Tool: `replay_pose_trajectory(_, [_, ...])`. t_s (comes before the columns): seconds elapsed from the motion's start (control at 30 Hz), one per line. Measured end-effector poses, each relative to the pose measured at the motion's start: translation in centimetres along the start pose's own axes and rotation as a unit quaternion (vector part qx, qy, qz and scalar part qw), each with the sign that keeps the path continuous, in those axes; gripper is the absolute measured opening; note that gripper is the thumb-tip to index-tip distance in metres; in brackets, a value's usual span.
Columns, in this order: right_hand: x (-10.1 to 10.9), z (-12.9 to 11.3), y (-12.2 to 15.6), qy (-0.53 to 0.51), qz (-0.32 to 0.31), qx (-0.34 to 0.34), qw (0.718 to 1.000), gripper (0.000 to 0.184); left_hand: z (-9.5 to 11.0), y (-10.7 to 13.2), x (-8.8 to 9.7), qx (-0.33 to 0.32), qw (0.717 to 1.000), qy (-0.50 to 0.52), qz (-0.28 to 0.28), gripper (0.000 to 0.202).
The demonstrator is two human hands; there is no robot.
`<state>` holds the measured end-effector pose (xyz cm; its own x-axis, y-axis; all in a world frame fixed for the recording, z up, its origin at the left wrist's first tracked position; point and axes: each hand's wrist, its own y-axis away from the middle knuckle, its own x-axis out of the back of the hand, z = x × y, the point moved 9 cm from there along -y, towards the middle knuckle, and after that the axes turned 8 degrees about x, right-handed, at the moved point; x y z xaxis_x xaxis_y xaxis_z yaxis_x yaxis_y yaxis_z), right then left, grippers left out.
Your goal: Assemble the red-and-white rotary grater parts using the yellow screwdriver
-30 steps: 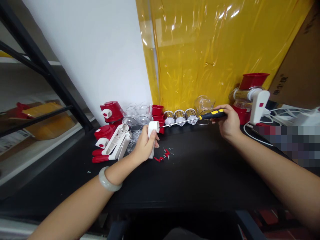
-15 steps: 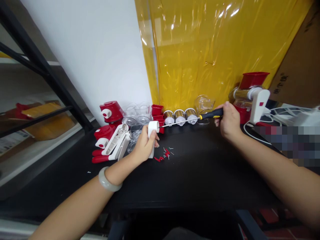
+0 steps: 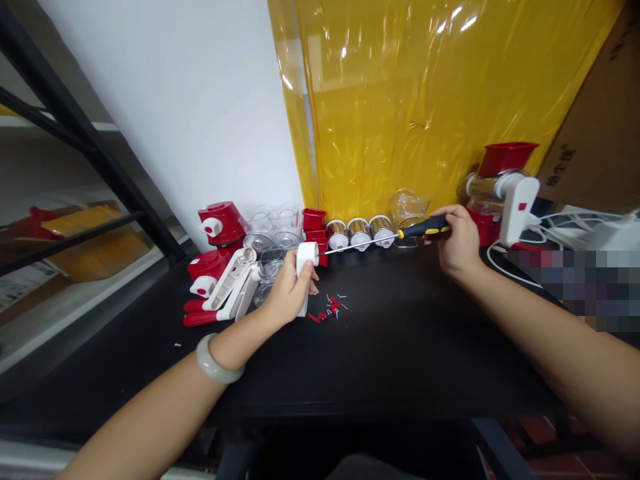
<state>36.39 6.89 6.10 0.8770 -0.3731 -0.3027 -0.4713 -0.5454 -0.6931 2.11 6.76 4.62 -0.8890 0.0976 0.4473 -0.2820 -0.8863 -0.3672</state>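
Note:
My left hand (image 3: 293, 285) is closed around a white plastic crank arm (image 3: 307, 253), its round end facing up and to the right. A long screwdriver (image 3: 423, 229) with a black and yellow handle lies nearly level, its tip at the opening in that round end. The rear of its handle is held in the fingers of my right hand (image 3: 460, 241). Whether the tip sits on a screw cannot be seen. Below the left hand, small screws (image 3: 337, 314) and little red plastic parts (image 3: 318, 318) lie scattered on the black table (image 3: 400, 360).
Red grater bodies (image 3: 223, 222) and white crank arms with red handles (image 3: 235, 287) lie at left. Clear cups (image 3: 285, 227), red hoppers (image 3: 315, 220) and grater drums (image 3: 359, 233) line the back. An assembled drum grater (image 3: 510, 193) and white cables (image 3: 565, 223) are at right.
The fingers of my right hand have shifted and spread slightly on the screwdriver handle. The screwdriver tip and my left hand with the crank arm stay in place.

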Motion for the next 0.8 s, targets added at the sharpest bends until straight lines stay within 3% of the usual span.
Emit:
replay_pose_trajectory(0.23, [-0.08, 0.18, 0.04, -0.003, 0.004, -0.011, 1.0, 0.018, 0.07, 0.13, -0.05, 0.008, 1.0, 0.002, -0.001, 0.029])
replay_pose_trajectory(0.53, [-0.24, 0.3, 0.21, 0.019, -0.003, -0.026, 0.999, 0.038, -0.11, -0.07, 0.27, 0.003, 1.0, 0.022, 0.011, 0.028])
replay_pose_trajectory(0.67, [-0.39, 0.68, 0.32, -0.026, 0.001, -0.041, 0.999, 0.054, -0.11, -0.08, 0.28, 0.0, 1.0, 0.023, 0.01, 0.027])
replay_pose_trajectory(0.8, [-0.5, 0.8, 0.12, -0.031, -0.008, -0.034, 0.999, 0.038, -0.2, -0.12, 0.32, 0.004, 1.0, 0.017, 0.01, 0.028])
